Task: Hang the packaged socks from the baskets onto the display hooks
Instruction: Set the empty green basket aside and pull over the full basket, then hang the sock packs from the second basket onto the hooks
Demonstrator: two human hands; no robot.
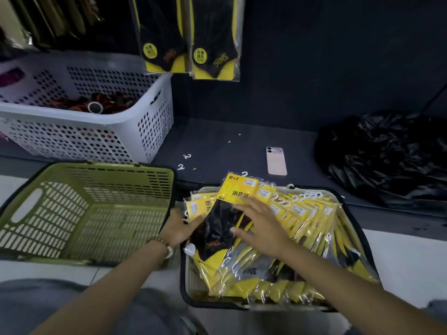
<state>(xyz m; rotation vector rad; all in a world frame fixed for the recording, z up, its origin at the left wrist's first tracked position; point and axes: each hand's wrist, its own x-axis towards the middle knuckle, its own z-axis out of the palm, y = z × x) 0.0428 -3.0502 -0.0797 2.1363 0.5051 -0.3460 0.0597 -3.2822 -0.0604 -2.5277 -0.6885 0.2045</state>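
Gripping the top sock pack point(217, 228) at its edge, left hand point(177, 228) fingers pinch it; right hand point(262, 229) lies on it, fingers flat, released. Pack tops the sock packs point(304, 221) heaped in dark-rimmed basket point(183, 284), 5 o'clock. Green basket point(72, 213), 9 o'clock. White basket point(72, 139), 10 o'clock, holds red-black items point(79, 103). Hung packs point(191, 37), 12 o'clock.
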